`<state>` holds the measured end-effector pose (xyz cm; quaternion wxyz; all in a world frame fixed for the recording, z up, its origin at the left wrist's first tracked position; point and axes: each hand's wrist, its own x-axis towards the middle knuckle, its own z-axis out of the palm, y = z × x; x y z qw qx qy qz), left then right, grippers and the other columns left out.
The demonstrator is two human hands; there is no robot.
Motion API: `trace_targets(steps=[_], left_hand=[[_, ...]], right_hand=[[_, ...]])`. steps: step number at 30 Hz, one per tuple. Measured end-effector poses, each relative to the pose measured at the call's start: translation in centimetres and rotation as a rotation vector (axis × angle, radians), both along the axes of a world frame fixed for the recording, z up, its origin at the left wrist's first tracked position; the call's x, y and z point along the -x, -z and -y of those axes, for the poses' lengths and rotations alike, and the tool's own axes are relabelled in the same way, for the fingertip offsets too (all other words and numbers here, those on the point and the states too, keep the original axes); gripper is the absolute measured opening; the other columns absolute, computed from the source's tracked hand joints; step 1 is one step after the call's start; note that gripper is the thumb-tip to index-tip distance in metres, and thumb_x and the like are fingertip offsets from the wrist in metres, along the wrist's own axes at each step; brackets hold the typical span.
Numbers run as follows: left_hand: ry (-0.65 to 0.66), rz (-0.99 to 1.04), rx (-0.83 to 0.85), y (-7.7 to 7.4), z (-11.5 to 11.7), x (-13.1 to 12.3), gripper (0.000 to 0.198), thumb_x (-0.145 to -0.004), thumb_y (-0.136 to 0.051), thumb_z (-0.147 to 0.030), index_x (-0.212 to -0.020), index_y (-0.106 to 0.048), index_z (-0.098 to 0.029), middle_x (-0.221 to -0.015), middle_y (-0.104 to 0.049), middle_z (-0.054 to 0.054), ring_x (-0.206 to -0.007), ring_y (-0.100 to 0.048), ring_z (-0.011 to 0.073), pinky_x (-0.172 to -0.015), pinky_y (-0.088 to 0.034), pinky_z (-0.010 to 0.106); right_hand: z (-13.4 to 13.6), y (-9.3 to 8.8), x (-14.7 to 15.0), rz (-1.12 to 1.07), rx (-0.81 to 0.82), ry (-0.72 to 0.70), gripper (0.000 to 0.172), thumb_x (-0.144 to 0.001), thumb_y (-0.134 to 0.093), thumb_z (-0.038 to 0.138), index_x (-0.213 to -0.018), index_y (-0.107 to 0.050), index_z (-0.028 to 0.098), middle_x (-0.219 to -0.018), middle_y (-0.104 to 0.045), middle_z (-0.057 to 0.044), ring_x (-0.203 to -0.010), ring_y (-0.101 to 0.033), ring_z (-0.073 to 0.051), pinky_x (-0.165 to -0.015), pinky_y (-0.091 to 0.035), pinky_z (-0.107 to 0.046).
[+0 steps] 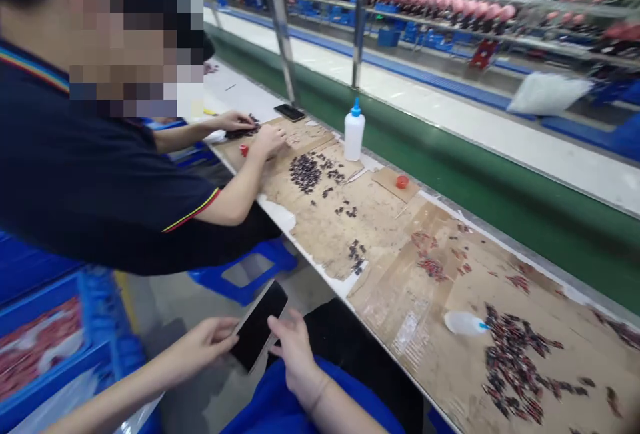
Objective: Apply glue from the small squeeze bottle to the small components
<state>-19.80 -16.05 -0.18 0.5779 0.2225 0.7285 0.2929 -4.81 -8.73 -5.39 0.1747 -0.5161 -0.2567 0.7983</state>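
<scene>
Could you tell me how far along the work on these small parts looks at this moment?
Small groups of dark parts lie sorted on the cardboard. In hand: only a phone, held by left hand and right hand below the bench. Left: the big loose pile beside a tipped glue bottle.

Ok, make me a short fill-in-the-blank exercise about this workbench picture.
1. Both of the wearer's hands, left hand and right hand, hold a dark ____.
2. The upright white bottle has a ____ cap.
3. The other bottle lies on its ____.
4. The co-worker's hands rest on the ____-covered bench.

Missing words: phone; blue; side; cardboard
</scene>
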Motion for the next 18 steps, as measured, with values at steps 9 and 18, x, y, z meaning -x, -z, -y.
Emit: trace_targets(steps=[9,18], left_hand=[[-0.409,0.381,-0.221,5.8,-1.9,-7.4,0.081,-0.052,-0.085,-0.058,-0.117,-0.064,-0.013,-0.105,-0.074,0.014,-0.105,-0.068,0.0322,-0.101,-0.049,0.044],[-0.466,0.396,-0.29,7.0,-2.8,-8.9,0.087,-0.052,-0.086,-0.055,-0.124,-0.062,-0.012,-0.116,-0.07,0.016,-0.113,-0.064,0.035,-0.103,-0.047,0.047]], right_hand=[[-5.2,4.1,-2.9,-0.314,0.195,0.087,0.04,-0.084,-0.06,0.051,-0.095,-0.069,0.013,-0.092,-0.075,-0.012,-0.104,-0.067,-0.026,-0.09,-0.052,-0.039],[-6.5,6.3,-3.2,-0.45,0.313,0.085,0.032,-0.092,-0.052,0.04,-0.09,-0.069,0.013,-0.086,-0.075,-0.009,-0.096,-0.07,-0.023,-0.089,-0.054,-0.036]])
